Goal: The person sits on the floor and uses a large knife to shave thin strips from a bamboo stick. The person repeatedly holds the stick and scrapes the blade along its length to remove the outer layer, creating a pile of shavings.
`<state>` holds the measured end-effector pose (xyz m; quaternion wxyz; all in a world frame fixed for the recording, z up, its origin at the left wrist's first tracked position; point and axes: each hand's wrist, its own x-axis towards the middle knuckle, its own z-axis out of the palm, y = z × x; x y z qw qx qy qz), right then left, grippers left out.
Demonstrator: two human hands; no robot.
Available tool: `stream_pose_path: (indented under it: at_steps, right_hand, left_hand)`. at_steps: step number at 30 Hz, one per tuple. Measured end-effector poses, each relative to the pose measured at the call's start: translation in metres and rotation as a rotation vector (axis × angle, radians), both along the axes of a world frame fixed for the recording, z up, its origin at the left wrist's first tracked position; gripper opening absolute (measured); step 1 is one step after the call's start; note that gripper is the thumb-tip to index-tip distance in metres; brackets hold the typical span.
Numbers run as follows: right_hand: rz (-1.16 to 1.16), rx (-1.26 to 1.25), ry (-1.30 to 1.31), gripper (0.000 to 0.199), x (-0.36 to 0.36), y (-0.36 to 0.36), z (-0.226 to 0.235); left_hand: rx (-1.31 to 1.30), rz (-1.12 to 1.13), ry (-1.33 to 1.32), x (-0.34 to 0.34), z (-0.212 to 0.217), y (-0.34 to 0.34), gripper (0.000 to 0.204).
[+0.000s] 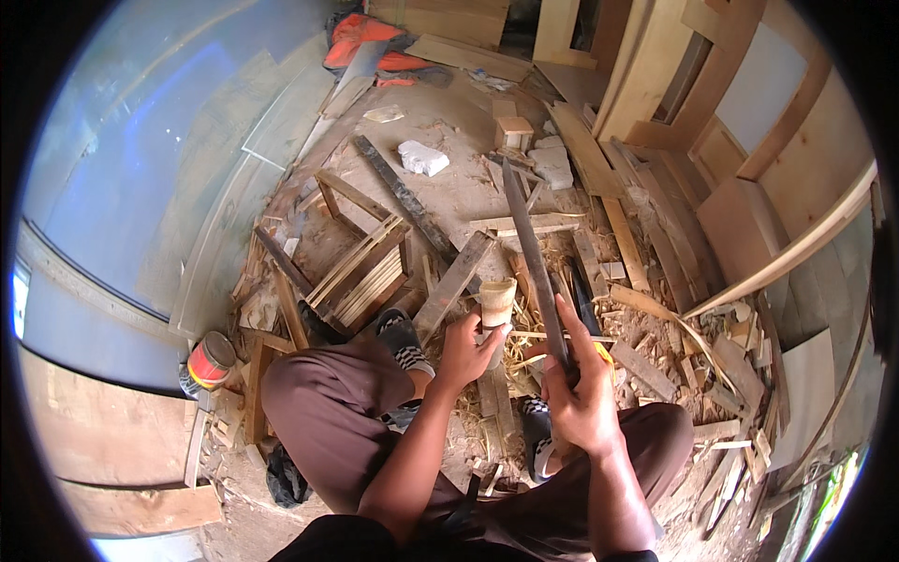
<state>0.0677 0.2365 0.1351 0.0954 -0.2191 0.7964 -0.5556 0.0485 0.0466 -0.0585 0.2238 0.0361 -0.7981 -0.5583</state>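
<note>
My left hand (465, 348) is closed around a pale, cup-shaped piece of wood or bamboo (497, 302), wider at its upper end and held roughly upright. Just to its right, my right hand (582, 398) grips a long, dark, tapering metal blade (530, 239), its narrow tip pointing up and away from me. The frame does not show whether it is a knife or a file. A bit of yellow shows behind the right fingers, perhaps a handle. Blade and cup-shaped piece appear apart. Both hands are between my bent knees, above wood shavings.
A slatted wooden frame (361, 278) lies ahead on the left, beside a red tin (213, 359). Planks, offcuts and shavings cover the floor around my feet. Farther off lie a white block (423, 157) and a small wooden box (513, 133). Wooden panels (712, 187) lean at the right.
</note>
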Motion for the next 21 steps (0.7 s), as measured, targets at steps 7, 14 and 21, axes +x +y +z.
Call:
stream_pose_path:
  at_steps: [7, 14, 21]
  right_hand:
    - [0.075, 0.072, 0.129, 0.067, 0.001, 0.0, -0.003]
    - [0.025, -0.183, -0.099, 0.039, 0.007, 0.007, -0.004]
    - [-0.028, -0.803, -0.773, 0.082, 0.007, 0.036, -0.043]
  left_hand:
    - [0.127, 0.001, 0.2, 0.009, 0.048, 0.002, 0.028]
    - [0.129, 0.074, 0.161, 0.027, 0.121, 0.016, 0.032]
    - [-0.299, -0.066, 0.004, 0.028, 0.17, -0.006, 0.023]
